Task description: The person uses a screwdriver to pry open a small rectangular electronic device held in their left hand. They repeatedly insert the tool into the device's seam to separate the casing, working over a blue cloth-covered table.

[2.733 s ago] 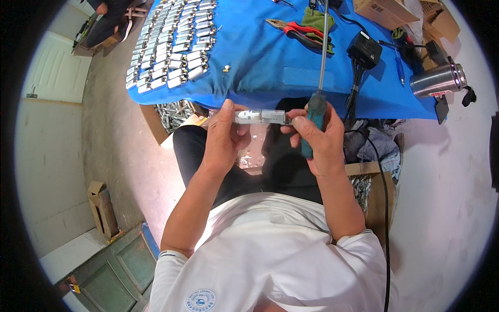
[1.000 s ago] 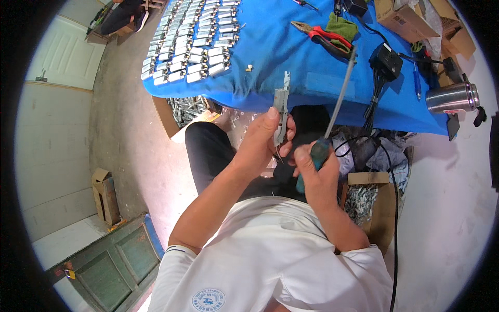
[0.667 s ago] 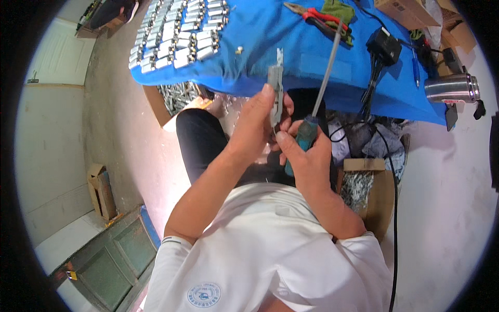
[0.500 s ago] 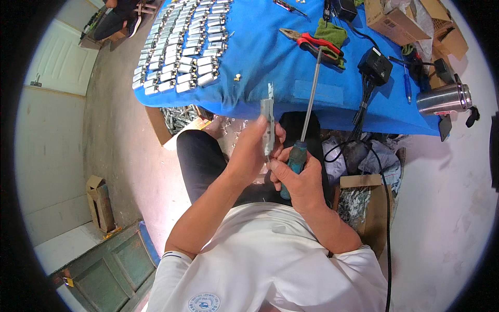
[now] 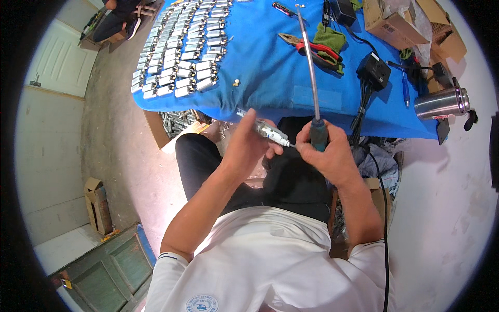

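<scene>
My left hand (image 5: 246,144) is closed around a slim grey metal fitting (image 5: 271,133) with a slotted frame, held tilted above my lap just off the table's front edge. In my right hand (image 5: 326,152) the dark green handle of a long-shafted screwdriver (image 5: 313,78) is gripped, its shaft pointing away over the table. The right thumb and forefinger meet at a thin piece at the fitting's near right end; I cannot make out whether they pinch it. Rows of small silver metal fittings (image 5: 186,67) cover the table's left part.
Red-handled pliers (image 5: 312,51) lie beside a green cloth (image 5: 328,39) on the blue-covered table (image 5: 260,62). To the right are a black power adapter (image 5: 373,71) with cables, a blue pen (image 5: 405,91) and a steel flask (image 5: 442,101). A box of metal parts (image 5: 176,122) stands below.
The metal fitting has gone from upright to tilted, its lower end now toward my right hand. My right hand has moved up and right, with the screwdriver steeper and farther over the table.
</scene>
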